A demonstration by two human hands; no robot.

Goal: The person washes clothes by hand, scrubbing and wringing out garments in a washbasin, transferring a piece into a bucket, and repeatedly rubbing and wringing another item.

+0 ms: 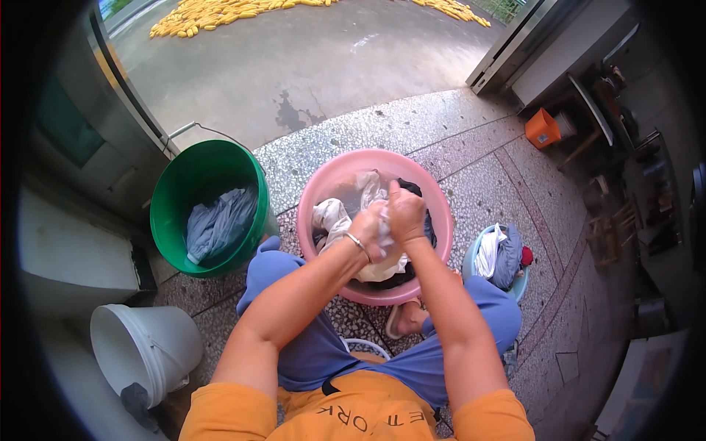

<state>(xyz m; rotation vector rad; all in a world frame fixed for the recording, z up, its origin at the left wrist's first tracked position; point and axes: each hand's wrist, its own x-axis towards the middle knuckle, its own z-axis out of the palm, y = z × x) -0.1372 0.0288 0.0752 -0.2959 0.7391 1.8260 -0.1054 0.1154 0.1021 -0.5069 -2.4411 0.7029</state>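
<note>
While speckled terrazzo floor (478, 176) meets bare concrete at the doorway, both hands, left hand (370, 229) and right hand (405, 213), clench white cloth (334, 219) over the pink basin (434, 202). Green bucket (173, 213), white bucket (121, 345) and blue basin (471, 257) crowd its sides.

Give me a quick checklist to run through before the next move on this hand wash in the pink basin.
1. Both hands on the garment: left hand and right hand clench the white cloth together. Ok.
2. Cloth held over the pink basin, not the floor: ok.
3. Water in the basin: murky water shows at the far side. Ok.
4. Dark garment inside the basin: ok.
5. Green bucket within reach, holding grey cloth: ok.
6. Cloth clean enough: cannot tell.
</note>
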